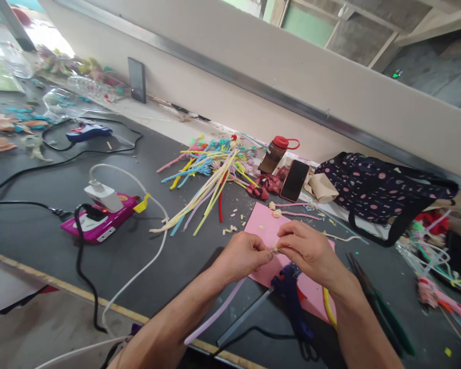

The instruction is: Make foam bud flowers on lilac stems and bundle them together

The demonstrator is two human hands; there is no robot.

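Note:
My left hand (pixel 248 256) is closed in a pinch on a lilac pipe cleaner (pixel 218 316), whose long tail hangs down past my wrist. Fingertips of my right hand (pixel 305 251) pinch a small cream tuft (pixel 274 248) at the pipe cleaner's upper end, so both hands nearly meet. Below them lies a pink sheet (pixel 259 220). A dark blue glue gun (pixel 292 302) rests partly on the sheet, with a clear glue stick (pixel 244 318) at its back. Two pink stems with cream tufts (pixel 277 213) lie at the sheet's far edge.
Loose pipe cleaners (pixel 211 187) are heaped behind my hands. Green-handled pliers or shears (pixel 384 312) lie right. A purple power strip (pixel 100 220) with trailing cords sits left. A red-capped bottle (pixel 274 154), a phone (pixel 294 180) and a patterned bag (pixel 380 189) stand along the wall.

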